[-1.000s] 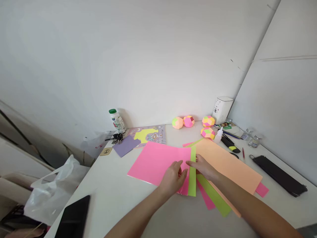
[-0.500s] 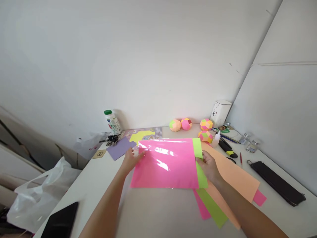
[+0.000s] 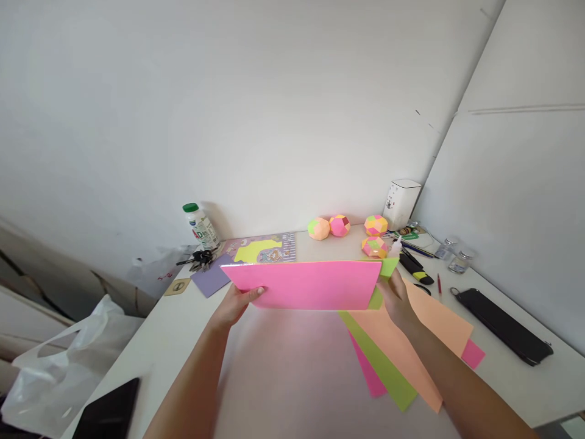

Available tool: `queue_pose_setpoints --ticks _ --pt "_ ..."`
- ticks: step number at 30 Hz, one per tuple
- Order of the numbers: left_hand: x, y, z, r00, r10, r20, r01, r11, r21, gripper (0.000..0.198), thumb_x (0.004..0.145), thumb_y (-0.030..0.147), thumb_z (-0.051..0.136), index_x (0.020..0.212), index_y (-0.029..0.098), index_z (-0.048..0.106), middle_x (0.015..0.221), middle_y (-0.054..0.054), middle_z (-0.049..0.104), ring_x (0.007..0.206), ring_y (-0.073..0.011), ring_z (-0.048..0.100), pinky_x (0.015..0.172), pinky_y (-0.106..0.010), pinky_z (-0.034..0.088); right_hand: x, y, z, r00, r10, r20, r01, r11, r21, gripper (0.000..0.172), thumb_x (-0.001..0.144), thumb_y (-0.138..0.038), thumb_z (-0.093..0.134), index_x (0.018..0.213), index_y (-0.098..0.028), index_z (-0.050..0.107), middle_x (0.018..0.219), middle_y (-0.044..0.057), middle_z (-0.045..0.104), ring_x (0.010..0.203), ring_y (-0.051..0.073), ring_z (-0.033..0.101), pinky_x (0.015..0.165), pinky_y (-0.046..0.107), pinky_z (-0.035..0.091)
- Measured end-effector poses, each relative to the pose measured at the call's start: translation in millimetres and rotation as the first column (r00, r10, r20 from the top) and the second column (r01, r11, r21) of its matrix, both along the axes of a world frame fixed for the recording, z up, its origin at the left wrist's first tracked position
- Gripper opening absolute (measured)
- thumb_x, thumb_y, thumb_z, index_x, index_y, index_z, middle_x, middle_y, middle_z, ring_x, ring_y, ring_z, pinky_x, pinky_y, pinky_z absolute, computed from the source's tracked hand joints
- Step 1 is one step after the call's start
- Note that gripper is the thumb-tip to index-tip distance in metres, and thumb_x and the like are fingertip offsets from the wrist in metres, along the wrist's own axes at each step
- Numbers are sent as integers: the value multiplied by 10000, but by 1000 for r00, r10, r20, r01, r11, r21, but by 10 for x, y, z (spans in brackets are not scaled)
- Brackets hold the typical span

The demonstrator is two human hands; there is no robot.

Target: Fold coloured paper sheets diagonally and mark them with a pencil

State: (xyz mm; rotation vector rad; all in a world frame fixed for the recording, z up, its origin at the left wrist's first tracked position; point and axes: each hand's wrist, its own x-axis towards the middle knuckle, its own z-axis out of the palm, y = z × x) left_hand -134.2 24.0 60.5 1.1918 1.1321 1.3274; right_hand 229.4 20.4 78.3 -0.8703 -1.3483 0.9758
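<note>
Between my hands, raised above the table, is a pack of coloured paper, tilted so that its pink face shows foreshortened. A green sheet sticks out of its right end. My left hand grips the left end, thumb on the pink face and fingers behind. My right hand holds the right end by the green sheet; its fingertips are partly hidden. Under and beside my right forearm lie fanned loose sheets: orange paper, green paper and pink paper.
Along the wall stand several coloured paper balls, a white container and a green-capped bottle. Purple paper and keys lie left. A glue bottle, cutter, jars and black pouch lie right. A dark tablet lies front left.
The pack of coloured paper has tipped from facing me broadly to a flatter, narrower view. Its front edge has risen. Both hands keep their hold, and the camera view has shifted slightly.
</note>
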Motion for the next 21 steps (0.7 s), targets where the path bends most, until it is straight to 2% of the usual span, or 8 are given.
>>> queue_pose_setpoints --ticks 2,5,8,13,16,18,21 --pt "-13 -15 6 1000 -22 -7 22 1000 -11 531 550 463 839 971 182 681 1069 -109 691 991 -298 634 852 -415 521 4 31 -37 1000 5 -17 -4 998 59 373 892 -496 503 1206 -295 517 1269 58 576 1134 253 563 896 395 508" --pt "-49 -17 5 999 -34 -34 33 999 -36 444 549 444 844 868 173 695 949 -96 713 923 -286 651 817 -398 525 12 61 -80 1000 -9 -23 13 987 161 370 907 -534 429 1170 -293 527 1242 63 577 1114 259 564 928 432 482" --pt "-75 -16 6 997 -48 -63 44 997 -55 396 560 409 845 843 176 695 888 -79 718 890 -272 656 806 -383 521 2 66 -109 1000 1 14 -4 980 197 416 899 -565 417 1201 -288 493 1218 80 571 1094 263 562 948 463 458" --pt "4 -60 117 988 -121 -93 115 991 -70 388 596 396 823 896 181 703 996 -95 712 975 -298 642 857 -406 509 -48 91 -170 999 -35 -7 36 974 223 563 846 -658 425 1274 -293 405 1279 96 514 1188 282 505 1009 503 405" --pt "77 -85 196 976 -193 -99 185 980 -77 389 586 382 829 896 173 726 1074 -123 695 1014 -334 632 852 -420 520 -62 96 -174 997 -74 -1 72 974 214 688 771 -744 446 1269 -269 431 1271 110 520 1178 308 512 1007 523 399" --pt "95 -81 200 983 -161 -88 156 986 -61 362 597 413 820 857 177 731 1024 -114 709 983 -327 644 834 -411 528 -51 78 -147 994 -109 -19 111 965 240 650 782 -739 436 1217 -259 488 1254 109 532 1161 306 522 1009 513 396" --pt "76 -50 133 998 -30 -51 28 999 -28 390 628 480 792 880 191 717 948 -82 724 936 -293 655 819 -396 531 -25 41 -96 992 -129 -18 129 963 236 538 834 -693 402 1131 -261 525 1230 96 549 1163 291 529 992 479 420"
